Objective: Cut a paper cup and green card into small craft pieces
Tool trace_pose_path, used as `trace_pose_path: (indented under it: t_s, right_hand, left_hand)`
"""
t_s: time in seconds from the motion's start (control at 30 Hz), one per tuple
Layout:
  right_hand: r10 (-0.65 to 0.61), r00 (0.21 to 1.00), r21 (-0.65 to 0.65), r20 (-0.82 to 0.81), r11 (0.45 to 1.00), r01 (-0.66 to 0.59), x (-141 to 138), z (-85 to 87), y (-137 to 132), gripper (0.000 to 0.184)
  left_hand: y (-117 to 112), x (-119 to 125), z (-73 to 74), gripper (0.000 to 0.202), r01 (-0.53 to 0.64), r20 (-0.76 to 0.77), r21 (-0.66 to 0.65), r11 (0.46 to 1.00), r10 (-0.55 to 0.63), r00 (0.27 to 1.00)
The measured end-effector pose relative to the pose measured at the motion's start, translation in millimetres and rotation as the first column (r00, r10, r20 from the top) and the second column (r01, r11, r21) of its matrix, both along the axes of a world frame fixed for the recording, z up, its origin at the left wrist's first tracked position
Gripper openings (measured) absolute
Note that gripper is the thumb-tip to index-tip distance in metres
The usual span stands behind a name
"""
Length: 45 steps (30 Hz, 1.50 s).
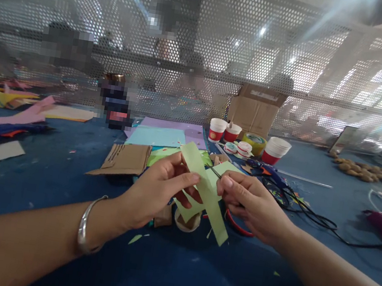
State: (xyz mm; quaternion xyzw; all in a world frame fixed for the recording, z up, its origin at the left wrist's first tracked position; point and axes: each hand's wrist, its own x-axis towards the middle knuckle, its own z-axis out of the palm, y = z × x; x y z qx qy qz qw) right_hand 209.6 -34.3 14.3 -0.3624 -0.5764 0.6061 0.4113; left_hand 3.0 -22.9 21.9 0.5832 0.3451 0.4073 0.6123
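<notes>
My left hand (167, 178) pinches a long light-green paper strip (214, 209) between thumb and fingers, tilted above the table. Closed around a thin dark pointed tool (214, 171), my right hand (247, 198) is just right of the strip; most of the tool is hidden, so its kind is unclear. A larger light-green sheet (223, 168) shows behind the strip. Under the hands sits a round white-rimmed container (185, 226), partly covered by green paper. A red curved piece (237, 227) shows below my right fingers.
Corrugated cardboard (126, 159) lies left of my hands, with blue paper (157, 136) behind. Paper cups (276, 150) and yellow tape (254, 143) stand at the back right. Black cables (310, 215) cross the right side. A perforated metal screen (221, 46) rises behind the table.
</notes>
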Motion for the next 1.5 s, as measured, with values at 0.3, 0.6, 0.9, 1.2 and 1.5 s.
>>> trace_pose_path:
  t_s: [0.3, 0.6, 0.9, 1.2, 1.5]
  right_hand:
    - [-0.096, 0.995, 0.035, -0.023, 0.995, 0.096, -3.1, 1.2, 0.7, 0.038]
    - [-0.044, 0.998, 0.001, 0.041, 0.999, 0.044, -4.3, 3.1, -7.1, 0.037]
    - [0.012, 0.996, 0.047, 0.086, 0.999, -0.016, -5.3, 4.5, -11.6, 0.034]
    - [-0.029, 0.987, 0.093, 0.156, 0.996, 0.014, -4.2, 6.9, -11.5, 0.035]
    - [0.021, 0.978, 0.136, 0.206, 0.99, -0.05, -3.9, 5.2, -7.0, 0.031]
  left_hand:
    - [-0.2, -5.1, -5.2, 0.013, -0.11, -0.14, 0.373, 0.921, 0.173, 0.975]
    - [-6.3, -18.5, 0.0, 0.024, -0.007, -0.054, 0.979, 0.205, 0.288, 0.956]
    - [6.6, -24.5, -11.3, 0.024, 0.162, -0.16, 0.987, 0.021, 0.313, 0.936]
    - [-12.7, -12.8, -10.0, 0.021, -0.144, -0.055, 0.793, 0.592, 0.306, 0.951]
    - [1.5, 3.2, -3.5, 0.04, -0.009, 0.127, -0.113, 0.994, 0.024, 0.992]
